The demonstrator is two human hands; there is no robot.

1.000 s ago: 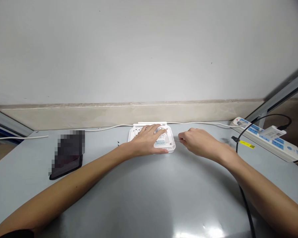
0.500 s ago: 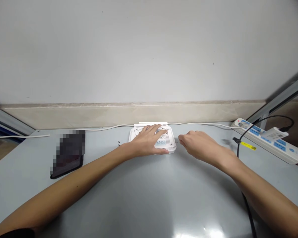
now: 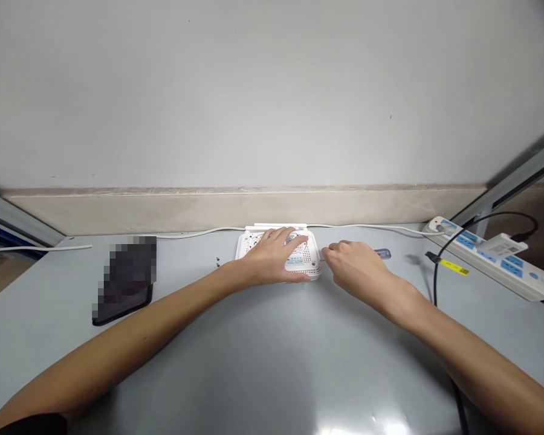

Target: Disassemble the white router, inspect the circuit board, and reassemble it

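Note:
A white router (image 3: 309,257) lies on the table with its vented, labelled face up. My left hand (image 3: 274,257) spans it from above, fingers over the top and thumb along the near edge, gripping it against the table. Just beyond the router's right side is my right hand (image 3: 353,263), closed around a screwdriver (image 3: 383,254). The clear bluish handle sticks out behind the fist, and the thin shaft points at the router's right edge. Whether the tip touches the casing I cannot tell. Several tiny dark screws (image 3: 217,261) lie left of the router.
A dark phone-like device (image 3: 122,305), partly pixelated, rests at the left. The white power strip (image 3: 489,257) at the right has an adapter (image 3: 502,245) and a black cable (image 3: 435,284) with a yellow tag. A white cable (image 3: 194,234) runs along the wall behind the router.
My right hand has shifted slightly left, closer to the router, and the screwdriver's handle now shows behind it. My left hand and the router stay in place.

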